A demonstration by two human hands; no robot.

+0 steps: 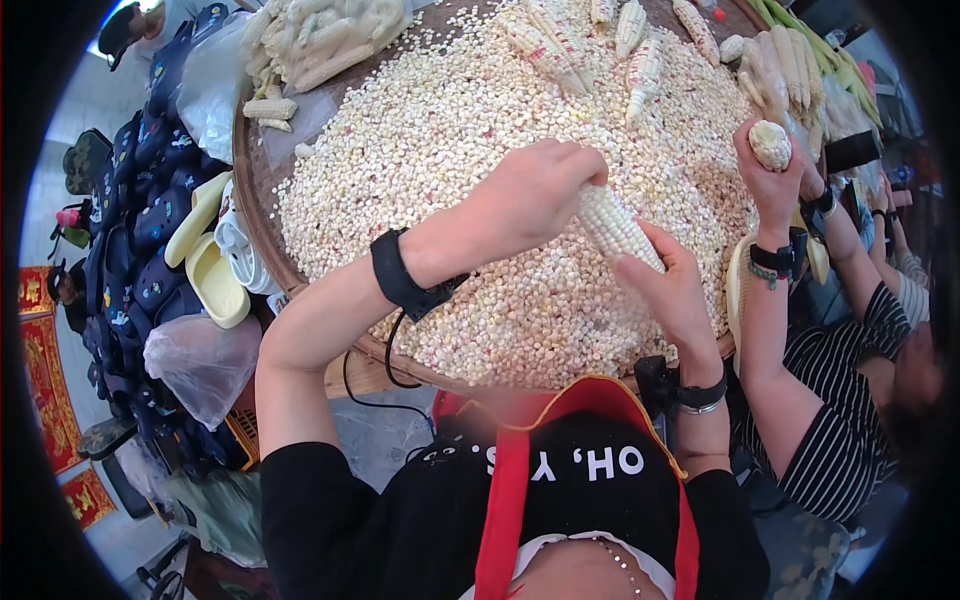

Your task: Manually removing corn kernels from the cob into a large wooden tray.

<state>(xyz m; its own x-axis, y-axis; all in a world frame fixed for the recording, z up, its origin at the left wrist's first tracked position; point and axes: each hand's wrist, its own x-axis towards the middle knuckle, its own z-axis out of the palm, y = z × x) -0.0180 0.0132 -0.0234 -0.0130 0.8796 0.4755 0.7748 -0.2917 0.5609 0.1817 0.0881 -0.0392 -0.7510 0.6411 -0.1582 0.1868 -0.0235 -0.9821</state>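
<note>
Between my two hands is a white ear of corn (615,228), tilted, its pale kernels in tight rows. My left hand (540,190) is closed over its upper end, fingers curled under and partly hidden. Around the lower end wraps my right hand (672,280), thumb along the near side. Beneath both hands spreads a thick layer of loose corn kernels (450,150), white and cream with some red-purple ones. A round woven tray (243,190) with a brown rim holds them.
Speckled corn ears (645,75) lie on the kernels at the far side. Bagged cobs (325,40) sit far left, more cobs (790,60) far right. At right, a co-worker's hand (768,175) grips a cob. Yellow clogs (215,275) stand left of the tray.
</note>
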